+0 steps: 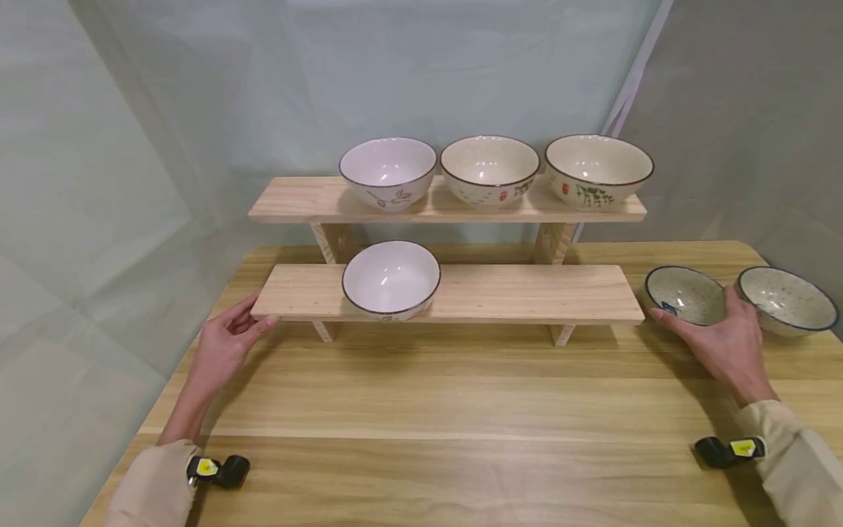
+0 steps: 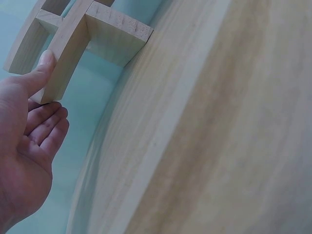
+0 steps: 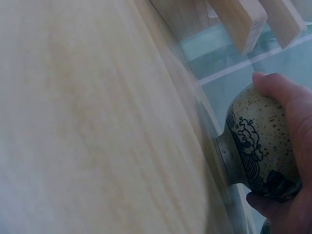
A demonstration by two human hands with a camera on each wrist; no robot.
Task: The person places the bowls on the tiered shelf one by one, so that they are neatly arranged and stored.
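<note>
At the left end of a two-tier wooden shelf's lower board (image 1: 514,294), my left hand (image 1: 227,342) holds the corner. In the left wrist view its thumb (image 2: 45,66) lies against the board's edge and the fingers curl by its end. My right hand (image 1: 727,342) grips a speckled bowl (image 1: 688,289) with dark rim, right of the shelf. The right wrist view shows dark blue wave patterns on this bowl (image 3: 261,131), with thumb and fingers spread around its sides. A white bowl (image 1: 391,278) sits on the lower board.
Three patterned bowls, a white one (image 1: 388,165), a cream one (image 1: 490,165) and another cream one (image 1: 599,165), stand along the upper board (image 1: 290,199). A second speckled bowl (image 1: 787,300) is beside my right hand on the wooden table (image 1: 461,424). Pale sheeting (image 1: 461,66) hangs behind.
</note>
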